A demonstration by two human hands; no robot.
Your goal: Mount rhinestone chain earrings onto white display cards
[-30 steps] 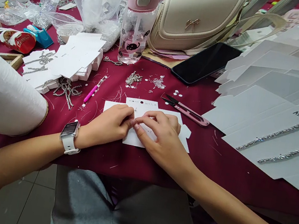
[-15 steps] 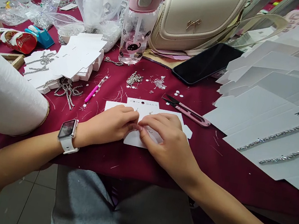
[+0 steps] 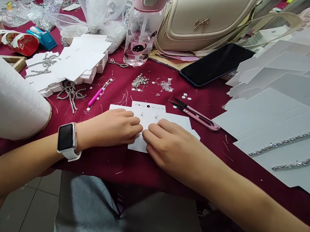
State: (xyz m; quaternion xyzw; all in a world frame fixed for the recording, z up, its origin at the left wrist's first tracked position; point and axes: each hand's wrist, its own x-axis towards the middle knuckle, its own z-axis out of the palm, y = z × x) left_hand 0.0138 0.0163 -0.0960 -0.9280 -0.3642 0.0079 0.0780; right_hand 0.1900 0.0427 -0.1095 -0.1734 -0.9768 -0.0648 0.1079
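A white card [image 3: 141, 145] with a small hole and print along its top tab lies on the cloth before me. Two tiny metal pieces poke up from its upper part. My left hand [image 3: 114, 127], with a watch on its wrist, is closed over the card's left half, fingers curled. Over the right half my right hand [image 3: 171, 142] is closed too, its fingertips almost meeting the left ones. Whatever is pinched between them is too small or hidden to make out. Pink thread snips [image 3: 196, 116] lie just beyond the right hand.
To the left stand a big white thread spool [image 3: 7, 96] and a stack of white cards [image 3: 79, 55]. A magenta hook tool [image 3: 95, 97] and small metal findings [image 3: 140, 81] lie ahead. Behind are a bottle [image 3: 140, 39], phone [image 3: 216, 65] and handbag [image 3: 208, 22]; overlapping cards [image 3: 297, 126] spread right.
Both hands have rolled inward and their fingers have curled tighter, the knuckles now facing up. The right hand has shifted slightly down, and the two metal pieces on the card show more clearly.
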